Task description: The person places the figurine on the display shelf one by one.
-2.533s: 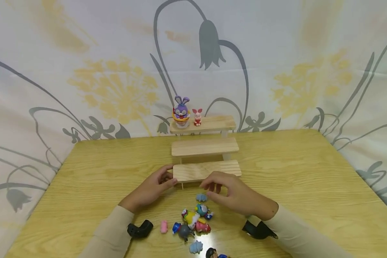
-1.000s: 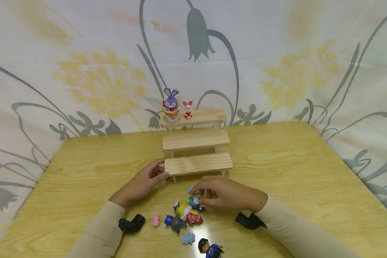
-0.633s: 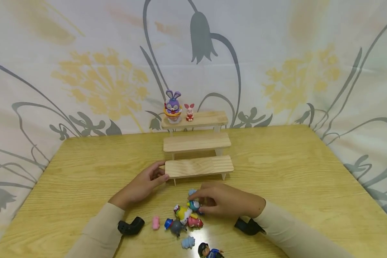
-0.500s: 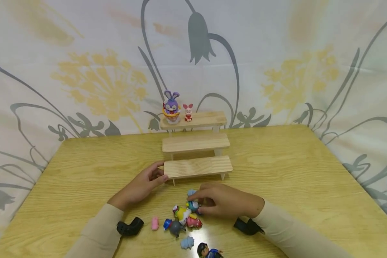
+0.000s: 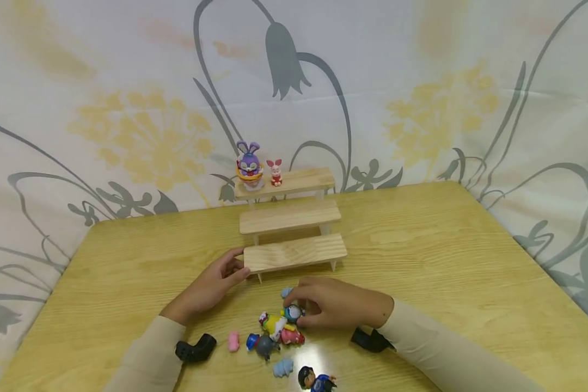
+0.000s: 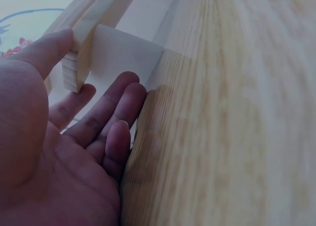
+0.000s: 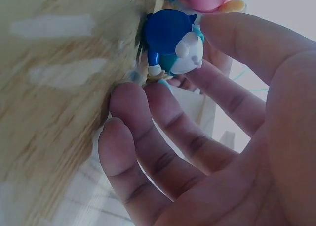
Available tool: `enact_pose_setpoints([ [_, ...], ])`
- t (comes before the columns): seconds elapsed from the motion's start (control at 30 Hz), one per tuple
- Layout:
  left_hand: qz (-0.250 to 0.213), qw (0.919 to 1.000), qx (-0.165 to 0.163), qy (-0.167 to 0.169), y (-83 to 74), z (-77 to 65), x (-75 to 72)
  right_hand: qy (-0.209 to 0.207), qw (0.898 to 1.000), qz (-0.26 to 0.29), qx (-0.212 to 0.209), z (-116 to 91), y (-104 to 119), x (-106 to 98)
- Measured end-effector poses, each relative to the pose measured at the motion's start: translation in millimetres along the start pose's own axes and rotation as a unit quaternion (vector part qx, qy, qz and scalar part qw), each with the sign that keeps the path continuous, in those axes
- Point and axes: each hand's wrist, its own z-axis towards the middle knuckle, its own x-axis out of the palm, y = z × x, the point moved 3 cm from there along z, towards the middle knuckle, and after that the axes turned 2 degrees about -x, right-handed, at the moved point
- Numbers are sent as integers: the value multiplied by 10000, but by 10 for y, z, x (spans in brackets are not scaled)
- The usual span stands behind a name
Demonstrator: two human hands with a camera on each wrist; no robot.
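In the head view, my left hand point(image 5: 210, 286) holds the left end of the lowest tier of a wooden three-tier display stand point(image 5: 294, 253). The left wrist view has the thumb on top of that board point(image 6: 81, 53) and a finger under it. My right hand point(image 5: 340, 304) pinches a small blue-and-teal toy figurine point(image 5: 292, 312) between thumb and index finger, at the edge of a cluster of toys. Up close in the right wrist view, the figurine point(image 7: 170, 35) lies by the tabletop, the other fingers curled below it.
On the top tier stand a purple rabbit figurine point(image 5: 249, 166) and a piglet figurine point(image 5: 275, 173). Near my right hand lie a yellow-and-white figurine point(image 5: 273, 324), a pink one point(image 5: 292, 336), a grey one point(image 5: 264, 345), light-blue pieces point(image 5: 283, 367), a pink piece point(image 5: 233, 341) and a toy man point(image 5: 316, 379).
My right hand has come down from beside the lowest tier toward the toys, and its thumb and index finger have closed on the blue-and-teal figurine. The left hand keeps its hold on the stand.
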Motion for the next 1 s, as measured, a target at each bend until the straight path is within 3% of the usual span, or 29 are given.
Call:
enact_pose_setpoints([
  [0.27, -97, 9999, -34, -44, 61, -34, 27, 110, 9998, 23, -150, 35, 18, 44],
  [0.5, -84, 10000, 43, -2, 32, -31, 28, 274, 9996, 59, 45, 40, 16, 59],
  [1.0, 31, 10000, 53, -30, 25, -12, -8, 226, 9996, 138, 84, 81, 16, 51],
])
